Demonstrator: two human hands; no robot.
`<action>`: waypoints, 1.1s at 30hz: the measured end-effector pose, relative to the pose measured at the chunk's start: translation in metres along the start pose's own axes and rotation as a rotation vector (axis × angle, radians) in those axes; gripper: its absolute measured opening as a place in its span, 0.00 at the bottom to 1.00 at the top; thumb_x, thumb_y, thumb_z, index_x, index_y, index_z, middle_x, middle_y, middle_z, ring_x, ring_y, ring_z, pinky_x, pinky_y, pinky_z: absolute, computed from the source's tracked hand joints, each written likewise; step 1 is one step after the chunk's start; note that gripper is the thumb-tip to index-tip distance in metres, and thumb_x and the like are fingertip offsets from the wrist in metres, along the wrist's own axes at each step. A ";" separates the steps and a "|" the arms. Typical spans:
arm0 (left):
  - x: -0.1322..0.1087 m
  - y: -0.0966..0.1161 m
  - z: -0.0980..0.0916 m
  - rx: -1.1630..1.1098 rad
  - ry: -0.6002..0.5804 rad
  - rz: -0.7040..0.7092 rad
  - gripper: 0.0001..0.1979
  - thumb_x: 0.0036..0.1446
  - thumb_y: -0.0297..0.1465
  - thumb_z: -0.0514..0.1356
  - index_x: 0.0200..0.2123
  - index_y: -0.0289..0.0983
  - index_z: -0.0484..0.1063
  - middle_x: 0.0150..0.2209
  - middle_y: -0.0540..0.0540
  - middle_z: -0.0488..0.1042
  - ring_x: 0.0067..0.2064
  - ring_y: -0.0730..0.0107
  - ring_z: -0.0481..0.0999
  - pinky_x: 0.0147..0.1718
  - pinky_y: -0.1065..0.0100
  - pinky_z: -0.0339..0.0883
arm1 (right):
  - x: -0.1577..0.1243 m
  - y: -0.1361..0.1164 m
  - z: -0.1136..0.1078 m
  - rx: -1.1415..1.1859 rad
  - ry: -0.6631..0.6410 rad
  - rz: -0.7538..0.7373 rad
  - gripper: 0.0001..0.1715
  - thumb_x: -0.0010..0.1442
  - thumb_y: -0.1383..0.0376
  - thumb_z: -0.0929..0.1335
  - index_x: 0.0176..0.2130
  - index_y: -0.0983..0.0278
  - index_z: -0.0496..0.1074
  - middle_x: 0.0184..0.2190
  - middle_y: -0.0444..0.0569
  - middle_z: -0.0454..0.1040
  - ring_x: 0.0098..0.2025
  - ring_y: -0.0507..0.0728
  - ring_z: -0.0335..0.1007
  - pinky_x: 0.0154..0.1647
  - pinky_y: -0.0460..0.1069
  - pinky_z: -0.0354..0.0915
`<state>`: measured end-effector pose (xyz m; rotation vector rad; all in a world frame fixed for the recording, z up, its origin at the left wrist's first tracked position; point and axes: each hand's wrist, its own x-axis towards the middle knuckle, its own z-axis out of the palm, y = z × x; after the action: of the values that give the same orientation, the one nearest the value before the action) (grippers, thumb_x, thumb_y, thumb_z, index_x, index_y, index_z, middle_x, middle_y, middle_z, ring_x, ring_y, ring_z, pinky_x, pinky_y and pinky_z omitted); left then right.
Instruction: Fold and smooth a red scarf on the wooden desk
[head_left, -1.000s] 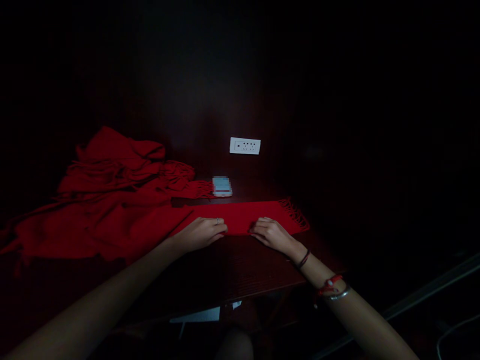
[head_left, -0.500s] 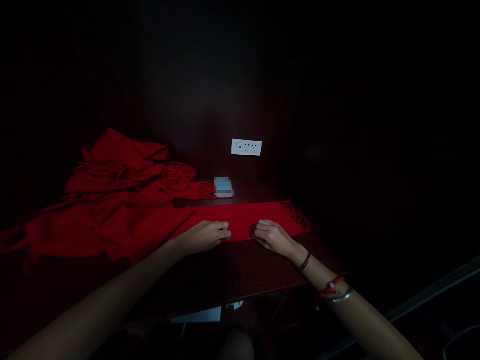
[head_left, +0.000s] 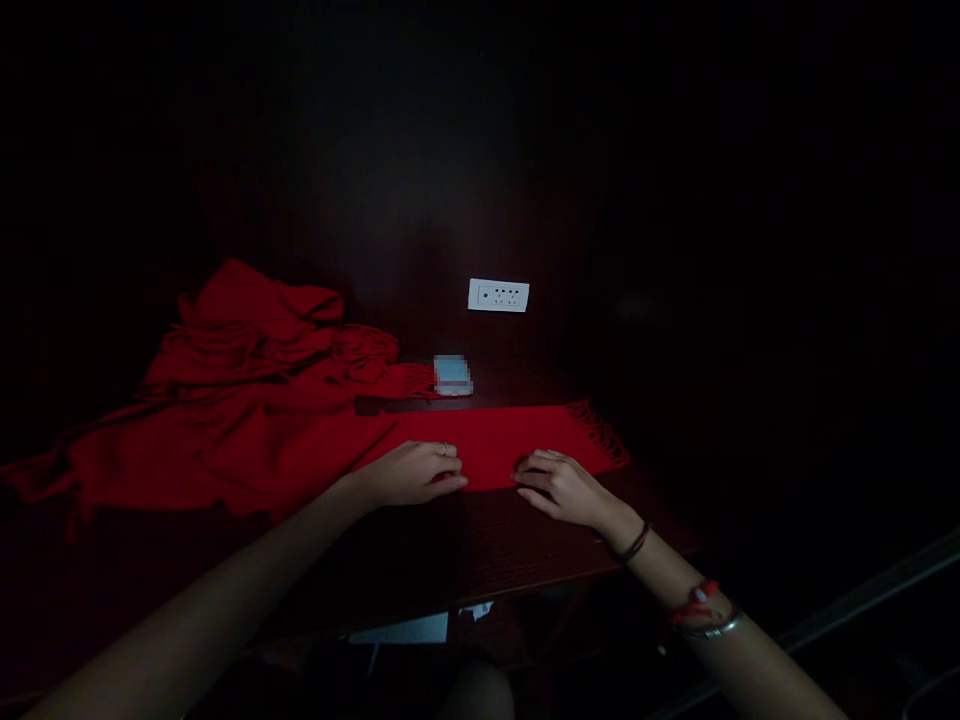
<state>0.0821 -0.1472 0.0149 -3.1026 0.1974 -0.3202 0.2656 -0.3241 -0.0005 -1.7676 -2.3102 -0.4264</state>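
A long red scarf [head_left: 491, 438] lies across a dark wooden table [head_left: 480, 555], its fringed end at the right and the rest heaped in folds at the left. My left hand [head_left: 414, 474], a ring on one finger, grips the scarf's near edge with curled fingers. My right hand [head_left: 559, 488] pinches the same edge a short way to the right. Bracelets circle my right wrist.
A white wall socket [head_left: 498, 295] sits on the dark back panel. A small pale object [head_left: 452, 375] rests on the table behind the scarf. White paper [head_left: 405, 630] shows below the table's front edge. The surroundings are very dark.
Both hands have drawn a little nearer to me, and the scarf's near edge has come with them. The flat part looks slightly wider.
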 end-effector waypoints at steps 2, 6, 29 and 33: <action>0.003 -0.001 0.005 -0.027 0.034 -0.078 0.18 0.59 0.35 0.39 0.33 0.38 0.66 0.34 0.48 0.67 0.36 0.73 0.66 0.36 0.73 0.58 | -0.003 -0.001 -0.002 0.057 0.019 0.062 0.17 0.58 0.62 0.56 0.39 0.64 0.68 0.36 0.50 0.68 0.39 0.52 0.61 0.43 0.50 0.56; 0.008 -0.004 0.021 -0.030 0.095 -0.184 0.17 0.57 0.37 0.43 0.46 0.38 0.60 0.47 0.45 0.61 0.46 0.69 0.61 0.45 0.69 0.54 | -0.003 -0.005 -0.003 0.126 0.030 0.208 0.21 0.58 0.59 0.55 0.49 0.62 0.60 0.48 0.51 0.62 0.50 0.55 0.53 0.50 0.53 0.51; 0.003 -0.001 0.031 -0.122 -0.242 -0.431 0.34 0.49 0.53 0.37 0.56 0.46 0.37 0.59 0.50 0.35 0.56 0.45 0.32 0.47 0.42 0.32 | -0.012 -0.028 -0.008 0.236 -0.455 0.488 0.33 0.55 0.47 0.47 0.57 0.54 0.33 0.59 0.41 0.33 0.58 0.61 0.22 0.54 0.62 0.30; 0.004 -0.001 0.030 -0.119 -0.242 -0.429 0.33 0.48 0.53 0.37 0.56 0.48 0.38 0.58 0.51 0.35 0.56 0.44 0.32 0.47 0.41 0.32 | -0.050 0.001 -0.011 0.131 -0.461 0.718 0.37 0.54 0.45 0.47 0.57 0.59 0.36 0.59 0.46 0.32 0.58 0.62 0.23 0.55 0.60 0.33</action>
<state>0.0921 -0.1464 -0.0135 -3.2359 -0.4734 0.0710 0.2794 -0.3729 -0.0061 -2.6340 -1.6708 0.2731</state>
